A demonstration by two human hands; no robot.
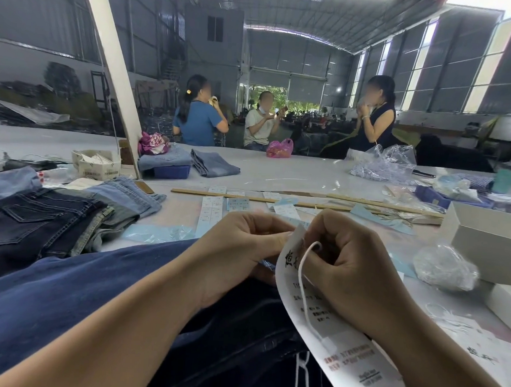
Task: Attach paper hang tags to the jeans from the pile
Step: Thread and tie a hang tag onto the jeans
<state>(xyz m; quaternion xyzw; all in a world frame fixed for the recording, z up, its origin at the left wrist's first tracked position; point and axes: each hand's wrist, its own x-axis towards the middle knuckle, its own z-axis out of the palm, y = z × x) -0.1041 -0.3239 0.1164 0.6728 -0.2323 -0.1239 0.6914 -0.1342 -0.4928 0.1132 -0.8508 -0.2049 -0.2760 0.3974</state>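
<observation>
Centre frame, both hands are up close together: the left hand (242, 246) curls its fingers onto the top edge of the white hang tag (324, 326), and the right hand (355, 259) pinches the white string (304, 274) looped across it. The tag hangs over dark jeans (239, 342) at bottom centre. A pile of jeans (37, 219) waits on the counter (279, 171), left of frame.

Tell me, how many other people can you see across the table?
3. One in a blue shirt sits on the left, one in a pale shirt sits in the middle, and one in a dark sleeveless top stands on the right. More may be hidden in the blurred background.
</observation>
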